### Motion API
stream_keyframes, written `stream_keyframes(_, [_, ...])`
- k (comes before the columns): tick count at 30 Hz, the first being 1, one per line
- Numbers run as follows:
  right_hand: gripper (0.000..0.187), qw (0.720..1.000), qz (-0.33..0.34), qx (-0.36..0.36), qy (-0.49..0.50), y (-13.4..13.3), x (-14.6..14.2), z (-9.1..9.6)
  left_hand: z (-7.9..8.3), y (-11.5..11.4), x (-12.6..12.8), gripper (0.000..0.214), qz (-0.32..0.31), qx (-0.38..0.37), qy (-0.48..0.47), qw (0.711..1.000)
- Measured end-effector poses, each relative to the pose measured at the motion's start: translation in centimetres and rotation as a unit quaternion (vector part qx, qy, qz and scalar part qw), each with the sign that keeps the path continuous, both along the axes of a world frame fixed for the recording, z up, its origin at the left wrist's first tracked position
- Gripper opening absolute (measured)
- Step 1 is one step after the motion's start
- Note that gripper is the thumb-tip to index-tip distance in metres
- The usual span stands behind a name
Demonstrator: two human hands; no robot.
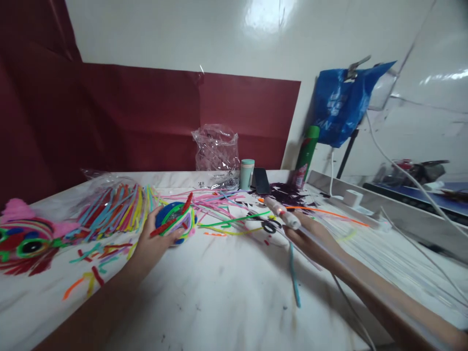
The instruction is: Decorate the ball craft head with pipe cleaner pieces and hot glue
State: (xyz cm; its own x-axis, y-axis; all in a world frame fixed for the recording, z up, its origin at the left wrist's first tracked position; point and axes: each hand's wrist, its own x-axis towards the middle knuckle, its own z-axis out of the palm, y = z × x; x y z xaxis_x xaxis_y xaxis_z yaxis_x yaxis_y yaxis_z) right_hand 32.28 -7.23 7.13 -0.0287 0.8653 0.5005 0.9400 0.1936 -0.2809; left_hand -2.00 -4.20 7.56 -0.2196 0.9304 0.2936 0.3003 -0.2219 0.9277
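My left hand (151, 239) is wrapped around a ball covered in coloured pipe cleaners (180, 219), blue, green, white and pink, with red pieces across it. In my right hand (306, 236) is a white hot glue gun (281, 212), its orange tip pointing up and left and a small light glowing on its body. A long translucent glue stick (347, 273) runs back from the gun along my forearm. A gap of table separates gun and ball. Loose green, yellow and pink pipe cleaners (234, 220) lie between and behind my hands. A blue pipe cleaner (294, 280) lies below the gun.
A fish-like pipe-cleaner figure (31, 243) sits at far left, beside a bag of pipe cleaners (117, 209) and cut scraps (93, 263). Behind stand a clear plastic bag (216, 151), a mint-green cup (246, 174), a phone (261, 181) and a green can (308, 148). Cables (353, 307) cross the right.
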Motion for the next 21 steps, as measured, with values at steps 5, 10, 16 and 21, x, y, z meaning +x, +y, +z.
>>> stream_keyframes(5, [0.015,0.978,-0.102,-0.088,-0.156,3.2,2.9,-2.9,-0.4,0.1,0.4,0.066,-0.003,-0.001,-0.001,1.000])
stream_keyframes(10, [0.021,0.973,-0.035,-0.140,-0.178,4.1,5.5,-3.6,-1.3,0.8,-0.3,0.068,0.016,0.020,0.004,1.000])
stream_keyframes(16, [0.024,0.991,0.113,-0.028,-0.066,4.6,0.9,-0.7,-1.6,1.2,-0.7,0.067,-0.022,0.000,-0.042,0.999])
stream_keyframes(21, [0.025,0.965,0.230,-0.060,-0.111,9.2,-8.4,-1.4,-1.1,0.9,-1.1,0.066,-0.024,0.006,-0.050,0.998])
